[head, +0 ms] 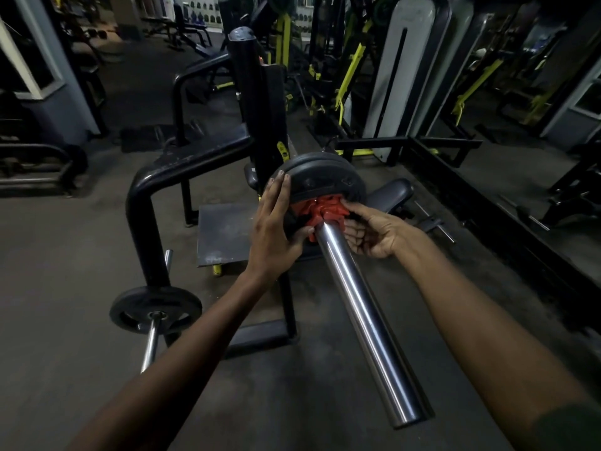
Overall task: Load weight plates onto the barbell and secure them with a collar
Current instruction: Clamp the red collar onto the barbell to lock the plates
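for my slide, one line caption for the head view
Left hand steadies the plates while the right hand sets a red collar on the barbell sleeve.

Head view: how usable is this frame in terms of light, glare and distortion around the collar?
Head view: the gym is dim and the black plates lose detail; the red collar stands out clearly; bright streaks of glare run along the chrome bar sleeve; wide-angle bending curves the edges of the frame; both hands, left and right, are sharp.

Dim light is falling throughout; glare is streaking the bar (364, 307), and wide-angle distortion is bending the blurred edges.
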